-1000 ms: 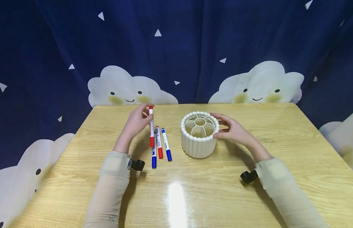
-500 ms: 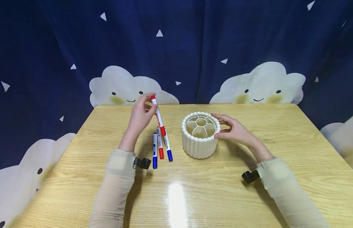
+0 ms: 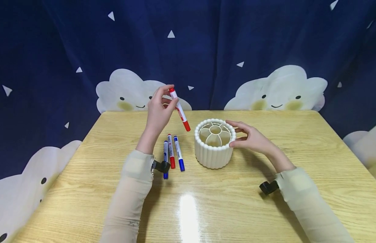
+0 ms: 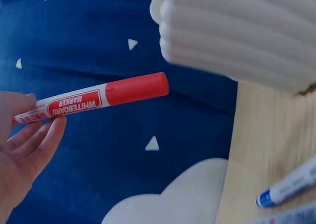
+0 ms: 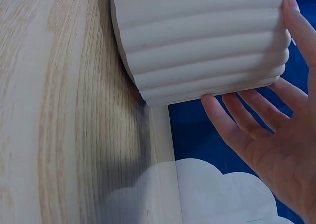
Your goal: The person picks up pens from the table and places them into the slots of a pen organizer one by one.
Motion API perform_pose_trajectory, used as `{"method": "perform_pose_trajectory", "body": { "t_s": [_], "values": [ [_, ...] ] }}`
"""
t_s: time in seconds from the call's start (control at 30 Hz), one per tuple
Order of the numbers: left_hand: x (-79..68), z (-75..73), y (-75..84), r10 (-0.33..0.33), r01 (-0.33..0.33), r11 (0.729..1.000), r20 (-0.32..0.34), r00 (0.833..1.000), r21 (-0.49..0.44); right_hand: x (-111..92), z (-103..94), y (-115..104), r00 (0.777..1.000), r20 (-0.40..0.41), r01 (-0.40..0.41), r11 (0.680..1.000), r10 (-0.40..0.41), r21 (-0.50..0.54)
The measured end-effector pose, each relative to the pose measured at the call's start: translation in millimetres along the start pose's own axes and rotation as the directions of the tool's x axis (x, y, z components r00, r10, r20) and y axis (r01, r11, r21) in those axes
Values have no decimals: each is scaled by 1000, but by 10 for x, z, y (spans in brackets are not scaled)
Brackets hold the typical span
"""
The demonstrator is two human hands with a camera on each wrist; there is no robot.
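In the head view my left hand (image 3: 158, 113) pinches a red whiteboard marker (image 3: 181, 110) near its upper end, in the air above the table's far part. The marker slants, its red cap (image 4: 138, 88) pointing down and right, left of the pen holder. That cream pen holder (image 3: 212, 156), round and ribbed with a beaded rim, stands upright on the table; its petal-shaped compartments hold no pens. My right hand (image 3: 251, 138) grips the holder's right side, thumb at the near rim and fingers against the side (image 5: 212, 41) behind.
Left of the holder lie a blue marker (image 3: 179, 154), a red marker (image 3: 171, 152) and another blue marker (image 3: 166, 150), the last partly behind the left wrist camera (image 3: 162, 166). A dark blue curtain (image 3: 203, 44) with clouds hangs behind the wooden table (image 3: 224, 206).
My left hand has lifted the red marker up and to the right, away from the other markers, and the marker has tilted from near upright to slanting. My right hand stays at the holder.
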State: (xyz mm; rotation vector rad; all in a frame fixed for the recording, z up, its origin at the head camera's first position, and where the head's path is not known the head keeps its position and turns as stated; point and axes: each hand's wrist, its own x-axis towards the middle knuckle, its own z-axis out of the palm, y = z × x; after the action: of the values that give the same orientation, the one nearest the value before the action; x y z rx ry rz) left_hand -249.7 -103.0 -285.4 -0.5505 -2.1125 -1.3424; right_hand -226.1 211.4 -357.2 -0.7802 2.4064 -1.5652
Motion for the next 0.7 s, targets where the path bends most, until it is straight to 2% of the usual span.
{"method": "perform_pose_trajectory", "body": {
  "t_s": [0.2,0.43,0.7],
  "values": [
    [11,149,84,39,-43,994,-51,998,-98,14,-8,-13,1000,6,-10,1000,10,-19],
    [70,293,189,75,-84,990,-81,994,-117,7,-25,-46,999,9,-31,999,32,-44],
    [7,520,243,78,-89,982,-70,994,-165,-11,-32,-79,999,15,-44,998,45,-39]
  ]
}}
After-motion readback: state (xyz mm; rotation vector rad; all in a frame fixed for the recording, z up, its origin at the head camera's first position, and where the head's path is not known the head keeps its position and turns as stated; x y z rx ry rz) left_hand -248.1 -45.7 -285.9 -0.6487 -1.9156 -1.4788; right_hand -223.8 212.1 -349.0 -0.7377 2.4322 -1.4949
